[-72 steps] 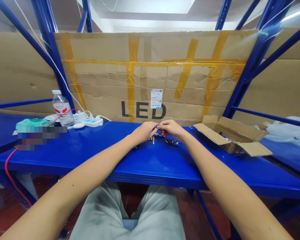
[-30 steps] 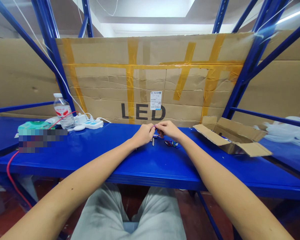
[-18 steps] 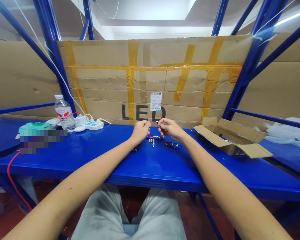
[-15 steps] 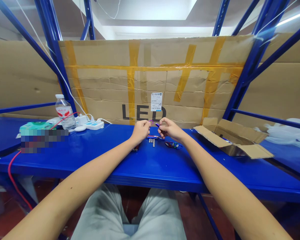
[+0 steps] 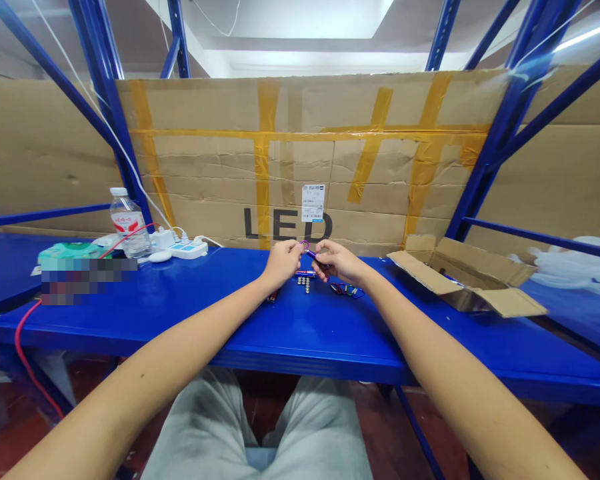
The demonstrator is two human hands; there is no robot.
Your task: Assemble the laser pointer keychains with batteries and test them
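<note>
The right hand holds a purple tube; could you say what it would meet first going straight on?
Its tube would probably meet the purple ring in the left hand, though depth is unclear.

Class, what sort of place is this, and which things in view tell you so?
Probably a workshop or storeroom: blue metal posts, like shelving, rise by a blue table, a taped cardboard panel marked LED stands behind it, and an open cardboard box rests on the tabletop.

Cardboard (image 5: 315, 163): the large black letters "LED".
Sticker (image 5: 313, 203): on the cardboard, fine print and a barcode, too small for reading.
Bottle label (image 5: 127, 224): red characters, not clear enough.
</note>
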